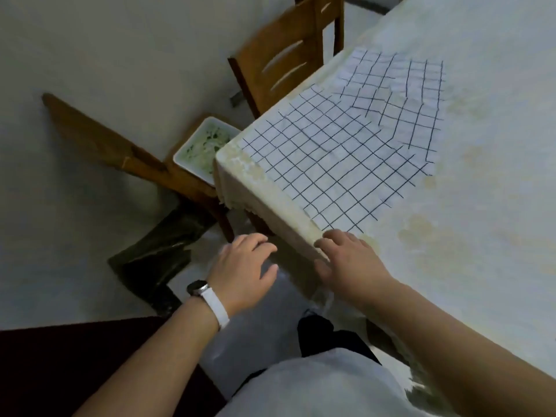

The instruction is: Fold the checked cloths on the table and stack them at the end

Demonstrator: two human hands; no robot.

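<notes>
White cloths with a dark check lie overlapping near the corner of the table (481, 206). The nearest checked cloth (337, 176) lies flat along the table's edge. A second checked cloth (403, 94) lies rumpled behind it, partly over it. My right hand (349, 260) rests on the table's edge just short of the near cloth's corner, fingers spread, holding nothing. My left hand (243, 266), with a white-strapped watch at the wrist, hovers off the table over the floor, fingers apart and empty.
The table wears a pale, stained cover. A wooden chair (288, 55) stands against the table's left side. A white dish (204, 145) with greenish food sits on a lower wooden seat beside the corner. A dark bag (156, 251) lies on the floor.
</notes>
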